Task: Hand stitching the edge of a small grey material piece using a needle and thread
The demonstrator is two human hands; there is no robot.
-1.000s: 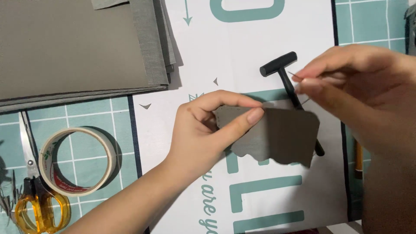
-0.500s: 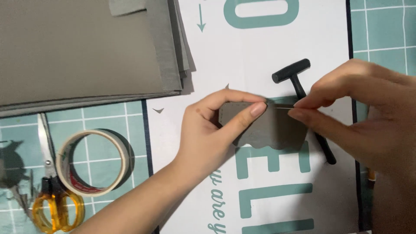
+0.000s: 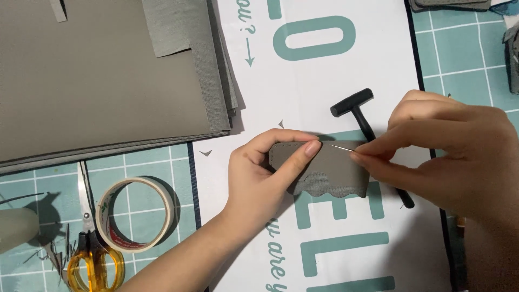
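My left hand (image 3: 259, 178): closed around the small grey piece (image 3: 330, 173), thumb under, first finger lying along its top edge.
My right hand (image 3: 448, 151): fingers pinched tight on a thin needle (image 3: 341, 147), its tip right at the top edge of the grey piece.
Where the grey piece is: held just above the white sheet with big teal letters (image 3: 324, 81), between my two hands.
What could go wrong: the needle tip sits very close to my left first finger, so I think a slip could poke me.
Another worry: my grip is only on one end, so the piece could bend and the needle could go in crooked.
Needles: one.
Grey pieces in hand: one.
Black T-shaped tools (image 3: 359, 113): one, lying partly behind the piece.
Tape rolls (image 3: 135, 213): one.
Scissors with yellow handles (image 3: 89, 254): one.
Grey sheets (image 3: 108, 81): a stack, too many to count.
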